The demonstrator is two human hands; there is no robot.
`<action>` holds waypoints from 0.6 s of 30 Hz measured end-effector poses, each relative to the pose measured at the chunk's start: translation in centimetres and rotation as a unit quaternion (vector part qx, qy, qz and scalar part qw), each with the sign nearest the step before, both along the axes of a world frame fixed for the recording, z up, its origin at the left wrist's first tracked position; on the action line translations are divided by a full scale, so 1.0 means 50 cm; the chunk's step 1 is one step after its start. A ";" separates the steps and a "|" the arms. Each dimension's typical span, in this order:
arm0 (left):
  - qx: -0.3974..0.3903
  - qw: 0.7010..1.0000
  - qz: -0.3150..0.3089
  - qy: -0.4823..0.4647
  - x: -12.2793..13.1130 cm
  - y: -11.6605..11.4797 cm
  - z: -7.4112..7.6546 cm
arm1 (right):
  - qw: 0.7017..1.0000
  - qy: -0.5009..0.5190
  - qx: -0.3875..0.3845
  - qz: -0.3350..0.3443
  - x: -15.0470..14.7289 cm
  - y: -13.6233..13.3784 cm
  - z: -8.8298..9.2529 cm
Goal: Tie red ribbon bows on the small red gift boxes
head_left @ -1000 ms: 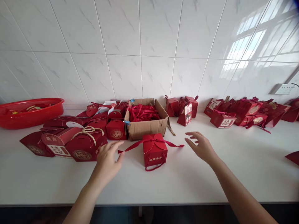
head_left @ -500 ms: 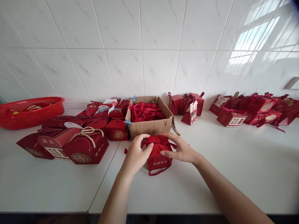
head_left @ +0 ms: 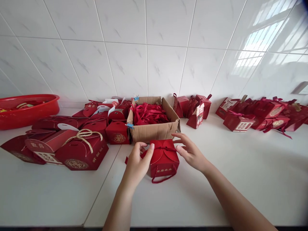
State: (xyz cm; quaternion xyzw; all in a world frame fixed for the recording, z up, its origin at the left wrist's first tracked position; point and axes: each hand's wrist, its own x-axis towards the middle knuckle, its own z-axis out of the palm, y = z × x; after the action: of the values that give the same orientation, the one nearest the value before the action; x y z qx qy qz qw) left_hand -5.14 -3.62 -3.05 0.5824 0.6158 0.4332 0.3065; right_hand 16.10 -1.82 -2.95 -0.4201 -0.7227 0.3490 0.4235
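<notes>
A red paper gift box (head_left: 165,158) stands on the white counter in front of me, its petal flaps folded in on top. Over the flaps runs a thin red ribbon (head_left: 166,148), crossed at the middle, with a tail showing left of my hand. A red cord handle (head_left: 163,181) droops at the near side. My left hand (head_left: 141,158) curves round the box's left edge, thumb by the top corner and fingers apart, over the ribbon. On the right, my right hand (head_left: 190,152) has spread fingers; its thumb tip is at the ribbon's right end.
Behind the gift box, a cardboard carton (head_left: 154,131) holds a heap of red ribbons (head_left: 150,114), with blue clips on its rim. Several red boxes (head_left: 83,152) crowd the left, near a red basin (head_left: 29,112). More boxes (head_left: 267,112) sit at the right by the tiled wall.
Both hands have drawn back from the top of the gift box towards its sides, so more of the flaps and ribbon shows. The view has shifted slightly.
</notes>
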 end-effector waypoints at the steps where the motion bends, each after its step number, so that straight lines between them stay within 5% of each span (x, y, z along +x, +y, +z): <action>1: -0.009 1.000 -0.009 -0.001 -0.001 -0.001 0.000 | 0.999 0.003 -0.015 -0.030 0.002 0.003 0.000; 3: -0.024 0.999 -0.033 -0.011 0.001 -0.003 0.002 | 0.998 -0.011 -0.046 -0.050 0.005 0.008 0.002; 9: -0.024 0.995 -0.074 -0.055 0.011 -0.010 0.012 | 0.988 -0.007 -0.152 0.037 0.001 0.008 -0.001; 18: -0.009 0.988 -0.106 -0.113 0.013 -0.010 0.018 | 0.977 0.102 -0.170 0.075 -0.015 0.005 -0.012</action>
State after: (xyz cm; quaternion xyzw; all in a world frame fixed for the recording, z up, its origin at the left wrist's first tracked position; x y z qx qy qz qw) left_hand -4.51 -4.10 -2.16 0.5890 0.5160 0.4559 0.4230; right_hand 15.37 -1.57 -3.53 -0.3929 -0.6352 0.5383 0.3903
